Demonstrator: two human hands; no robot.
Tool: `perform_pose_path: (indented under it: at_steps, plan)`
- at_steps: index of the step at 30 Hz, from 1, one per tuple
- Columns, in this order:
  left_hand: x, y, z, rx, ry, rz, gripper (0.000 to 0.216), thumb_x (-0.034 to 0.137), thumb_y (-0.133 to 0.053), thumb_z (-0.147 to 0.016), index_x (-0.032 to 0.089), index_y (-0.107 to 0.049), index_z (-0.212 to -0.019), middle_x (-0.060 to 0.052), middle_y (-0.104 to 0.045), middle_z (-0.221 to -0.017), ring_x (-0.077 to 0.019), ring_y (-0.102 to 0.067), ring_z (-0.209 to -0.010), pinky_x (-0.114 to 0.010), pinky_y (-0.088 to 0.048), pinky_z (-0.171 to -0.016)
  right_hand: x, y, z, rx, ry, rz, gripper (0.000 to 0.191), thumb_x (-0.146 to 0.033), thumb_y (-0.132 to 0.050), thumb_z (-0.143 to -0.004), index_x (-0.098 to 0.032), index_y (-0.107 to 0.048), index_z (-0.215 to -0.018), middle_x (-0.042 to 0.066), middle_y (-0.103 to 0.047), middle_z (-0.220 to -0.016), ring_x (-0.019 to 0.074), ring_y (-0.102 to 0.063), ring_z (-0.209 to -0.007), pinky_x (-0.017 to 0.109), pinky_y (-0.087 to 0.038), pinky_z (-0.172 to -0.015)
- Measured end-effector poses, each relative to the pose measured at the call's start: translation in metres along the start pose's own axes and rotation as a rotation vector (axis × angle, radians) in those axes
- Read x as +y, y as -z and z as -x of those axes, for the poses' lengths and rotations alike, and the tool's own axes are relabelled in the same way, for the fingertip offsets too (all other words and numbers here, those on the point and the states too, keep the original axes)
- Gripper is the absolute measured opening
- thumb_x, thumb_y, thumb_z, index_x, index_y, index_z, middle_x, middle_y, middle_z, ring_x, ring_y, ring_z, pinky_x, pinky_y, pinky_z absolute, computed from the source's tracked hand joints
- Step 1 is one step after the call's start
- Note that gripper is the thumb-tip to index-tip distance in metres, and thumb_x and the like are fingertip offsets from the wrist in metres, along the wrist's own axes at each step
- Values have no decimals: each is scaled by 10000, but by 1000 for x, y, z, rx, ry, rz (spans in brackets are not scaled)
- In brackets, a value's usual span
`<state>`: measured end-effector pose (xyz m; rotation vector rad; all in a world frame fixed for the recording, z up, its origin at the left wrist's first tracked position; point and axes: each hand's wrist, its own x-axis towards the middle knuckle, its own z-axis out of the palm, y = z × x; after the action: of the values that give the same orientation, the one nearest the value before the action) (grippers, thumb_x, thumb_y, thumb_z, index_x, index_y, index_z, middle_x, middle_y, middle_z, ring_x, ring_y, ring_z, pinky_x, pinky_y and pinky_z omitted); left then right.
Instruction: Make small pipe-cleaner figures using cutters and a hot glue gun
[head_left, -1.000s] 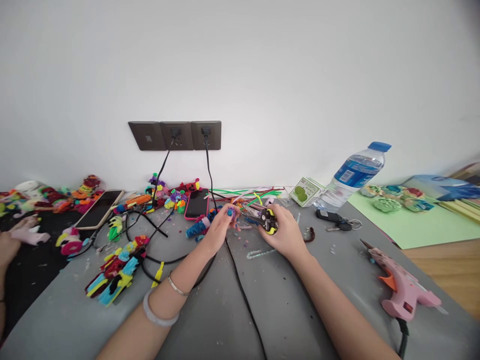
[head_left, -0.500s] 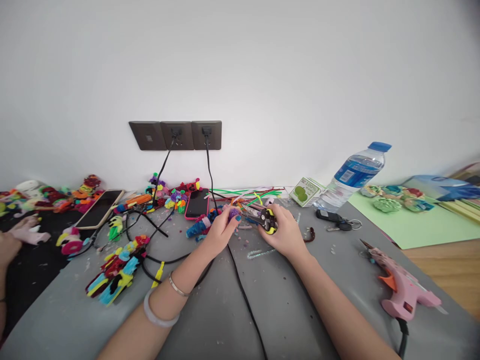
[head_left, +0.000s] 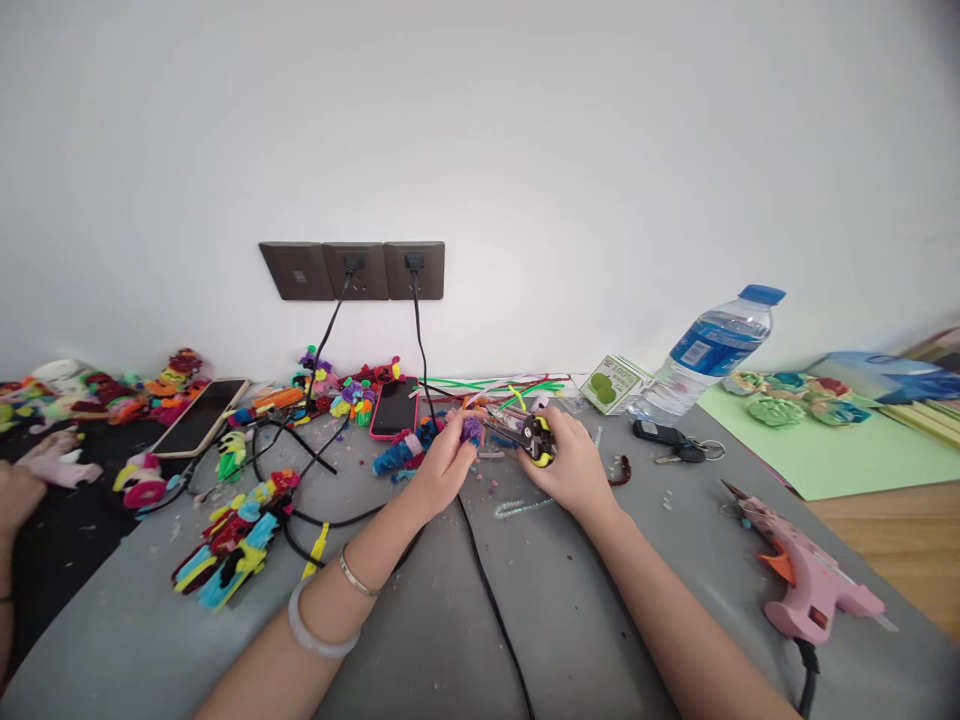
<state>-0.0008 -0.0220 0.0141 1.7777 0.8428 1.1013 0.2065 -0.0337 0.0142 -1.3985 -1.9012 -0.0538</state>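
A purple fuzzy piece [head_left: 472, 430], pinched in the left hand [head_left: 441, 464] near the far edge of the table [head_left: 585, 630], has been turned within the past second, apparently repositioned for work. The right hand [head_left: 576, 465] remains wrapped around a yellow-and-black plier-like tool [head_left: 537, 440]; whether its tip touches the piece is too small to tell. A pink glue gun [head_left: 814, 580] lies toward the right edge.

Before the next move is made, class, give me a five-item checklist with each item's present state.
1. Left hand holding the purple fuzzy piece: ok.
2. Right hand closed around the black-and-yellow tool: ok.
3. Left hand clear of that tool: cannot tell; too small to judge.
4. Pink glue gun apart from both hands: ok.
5. Space between the forearms free of cables: not ok; a black cable runs through.
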Motion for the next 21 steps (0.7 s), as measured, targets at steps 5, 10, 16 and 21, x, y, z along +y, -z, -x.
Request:
perform_pose_path:
  at_steps: [5, 10, 16, 21]
  plan:
    - [-10, -1, -5, 92, -6, -8, 266, 242, -546, -878, 153, -597, -1123, -97, -689, -1026, -189, -690, -872, -303, -576, -800, 0, -1, 0, -2, -7, -3, 262, -284, -614, -740, -222, -505, -970, 88, -655, -888, 285, -609, -817, 382, -465, -729]
    - [-14, -1, -7, 198, 46, 11, 295, 282, -647, -809, 142, -688, -1066, -94, -760, -1007, -226, -732, -899, -321, -604, -806, 1, -1, 0, -6, -22, 20, 266, -291, -619, -741, -223, -500, -969, 78, -640, -869, 288, -599, -818, 386, -455, -730]
    - [-10, 0, -5, 212, 46, -52, 326, 330, -586, -881, 115, -698, -1099, -122, -773, -994, -225, -744, -861, -308, -601, -790, 0, -2, -1, -16, -11, 26, 254, -287, -606, -744, -222, -502, -967, 80, -638, -877, 282, -589, -810, 376, -445, -724]
    - [-13, -1, -6, 198, 4, -104, 338, 347, -571, -886, 114, -706, -1091, -107, -777, -974, -215, -736, -839, -296, -598, -758, 0, -1, -1, -22, -12, 29, 268, -292, -615, -738, -220, -503, -971, 80, -638, -870, 283, -589, -806, 373, -445, -725]
